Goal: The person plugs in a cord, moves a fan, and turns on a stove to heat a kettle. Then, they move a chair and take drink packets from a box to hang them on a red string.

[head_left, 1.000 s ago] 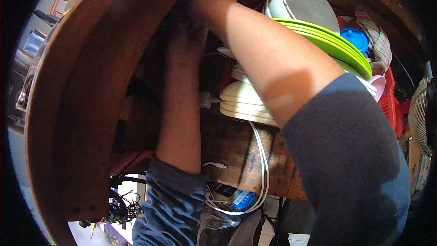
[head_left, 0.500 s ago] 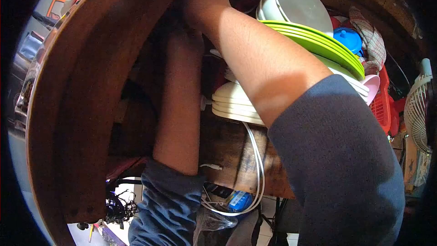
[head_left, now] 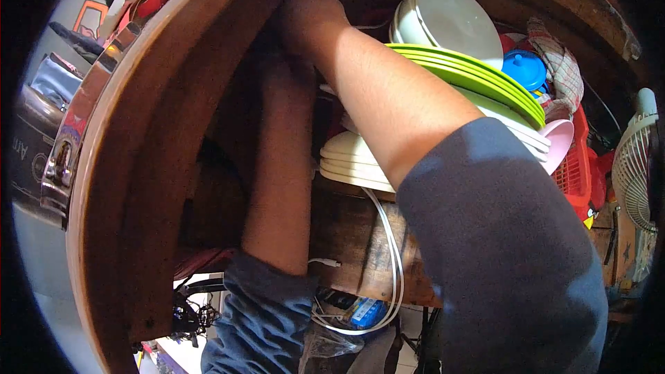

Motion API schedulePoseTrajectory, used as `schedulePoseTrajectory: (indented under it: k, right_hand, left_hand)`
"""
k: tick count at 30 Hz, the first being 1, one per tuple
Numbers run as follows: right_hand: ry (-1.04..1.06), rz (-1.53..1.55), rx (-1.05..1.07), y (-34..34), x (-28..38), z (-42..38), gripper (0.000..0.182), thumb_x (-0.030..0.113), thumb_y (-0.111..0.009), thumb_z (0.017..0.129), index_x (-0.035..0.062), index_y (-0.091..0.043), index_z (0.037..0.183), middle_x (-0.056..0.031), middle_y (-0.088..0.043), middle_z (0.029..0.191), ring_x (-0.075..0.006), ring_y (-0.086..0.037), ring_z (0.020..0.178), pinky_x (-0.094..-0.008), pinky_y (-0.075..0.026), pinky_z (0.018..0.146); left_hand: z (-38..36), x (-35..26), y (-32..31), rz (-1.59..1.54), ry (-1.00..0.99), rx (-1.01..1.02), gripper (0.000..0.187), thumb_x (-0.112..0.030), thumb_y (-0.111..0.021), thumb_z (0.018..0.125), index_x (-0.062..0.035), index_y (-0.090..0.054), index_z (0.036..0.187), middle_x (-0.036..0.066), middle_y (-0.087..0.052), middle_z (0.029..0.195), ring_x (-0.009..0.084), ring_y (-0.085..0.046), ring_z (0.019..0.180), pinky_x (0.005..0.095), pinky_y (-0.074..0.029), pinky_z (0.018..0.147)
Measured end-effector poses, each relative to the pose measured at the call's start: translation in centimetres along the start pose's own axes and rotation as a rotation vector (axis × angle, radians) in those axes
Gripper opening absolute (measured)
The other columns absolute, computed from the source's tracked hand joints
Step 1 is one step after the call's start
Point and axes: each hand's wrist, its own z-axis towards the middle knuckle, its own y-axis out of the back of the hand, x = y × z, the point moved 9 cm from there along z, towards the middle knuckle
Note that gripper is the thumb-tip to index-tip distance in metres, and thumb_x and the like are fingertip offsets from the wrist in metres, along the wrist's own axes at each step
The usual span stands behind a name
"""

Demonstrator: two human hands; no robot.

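Both my arms reach into the dark corner of a wooden shelf (head_left: pixel 159 131). My right hand (head_left: pixel 313 15) is curled at the top of that corner, its knuckles up. Whatever its fingers hold is lost in shadow. Just below it, my left hand (head_left: pixel 285 73) is mostly swallowed by the dark, and its fingers do not show. Beside my right forearm stand green plates (head_left: pixel 478 76), stacked on white dishes (head_left: pixel 353 159). White bowls (head_left: pixel 457 24) lean above them.
A blue lidded container (head_left: pixel 524 69), a checked cloth (head_left: pixel 557 69), a pink bowl (head_left: pixel 557 142) and a red basket (head_left: pixel 575 166) sit to the right. A fan (head_left: pixel 636 173) stands at the far right. A white cable (head_left: pixel 396 256) loops below the dishes.
The view has shifted slightly, so the dishes and shelf appear a little lower or further over. Both hands stay in the same dark corner.
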Motion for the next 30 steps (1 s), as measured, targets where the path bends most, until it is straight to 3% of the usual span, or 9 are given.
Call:
schedulePoseTrajectory:
  k: [17, 19, 20, 23, 25, 30]
  right_hand:
    - [-0.066, 0.069, -0.034, 1.2, 0.1, -0.6, 0.020, 0.012, -0.052, 0.072, 0.0012, -0.062, 0.086, -0.0173, -0.060, 0.088, -0.0298, -0.059, 0.084, -0.0346, -0.047, 0.075]
    - [-0.160, 0.167, -0.049, 1.5, -0.5, -1.0, 0.020, 0.011, -0.052, 0.071, 0.0012, -0.062, 0.086, -0.0179, -0.060, 0.088, -0.0308, -0.058, 0.085, -0.0352, -0.047, 0.075]
    - [-0.155, 0.164, -0.050, 1.8, -0.4, -0.9, 0.020, 0.011, -0.052, 0.071, 0.0012, -0.062, 0.086, -0.0179, -0.060, 0.088, -0.0308, -0.058, 0.085, -0.0352, -0.047, 0.075]
    - [-0.175, 0.150, -0.044, 1.3, -0.8, -0.9, 0.020, 0.011, -0.051, 0.072, 0.0013, -0.062, 0.085, -0.0176, -0.060, 0.088, -0.0311, -0.058, 0.085, -0.0356, -0.048, 0.074]
    - [0.052, -0.015, -0.061, 0.5, 0.5, -0.1, 0.020, 0.012, -0.051, 0.073, 0.0009, -0.061, 0.086, -0.0178, -0.060, 0.088, -0.0310, -0.058, 0.086, -0.0357, -0.048, 0.074]
    - [-0.021, 0.040, -0.021, 0.6, 0.1, -0.5, 0.019, 0.012, -0.051, 0.073, 0.0034, -0.062, 0.087, -0.0165, -0.060, 0.089, -0.0301, -0.058, 0.086, -0.0359, -0.048, 0.074]
  left_hand:
    - [2.3, 0.1, -2.5, 0.226, 0.013, 0.025, 0.041, -0.031, -0.043, 0.084, -0.0047, -0.039, 0.116, 0.014, -0.050, 0.109, 0.0236, -0.050, 0.101, 0.0334, -0.041, 0.084]
    - [1.6, 0.1, -0.6, 0.189, 0.041, -0.333, 0.033, -0.024, -0.041, 0.085, -0.0061, -0.043, 0.113, 0.014, -0.053, 0.104, 0.0227, -0.053, 0.098, 0.0321, -0.043, 0.080]
    - [1.8, 0.2, -0.9, 0.186, 0.043, -0.337, 0.033, -0.024, -0.041, 0.085, -0.0061, -0.043, 0.113, 0.014, -0.053, 0.104, 0.0227, -0.053, 0.098, 0.0321, -0.043, 0.080]
    - [1.5, -0.1, -1.3, 0.241, 0.024, -0.245, 0.032, -0.024, -0.041, 0.085, -0.0058, -0.044, 0.112, 0.014, -0.053, 0.104, 0.0226, -0.053, 0.098, 0.0322, -0.043, 0.080]
    - [1.4, -0.3, -1.4, 0.274, 0.009, -0.186, 0.031, -0.023, -0.041, 0.085, -0.0056, -0.045, 0.111, 0.014, -0.053, 0.104, 0.0225, -0.053, 0.097, 0.0322, -0.043, 0.080]
    - [1.2, -1.2, -1.1, 0.352, -0.031, -0.044, 0.030, -0.023, -0.040, 0.085, -0.0052, -0.046, 0.109, 0.014, -0.053, 0.104, 0.0223, -0.053, 0.097, 0.0324, -0.043, 0.080]
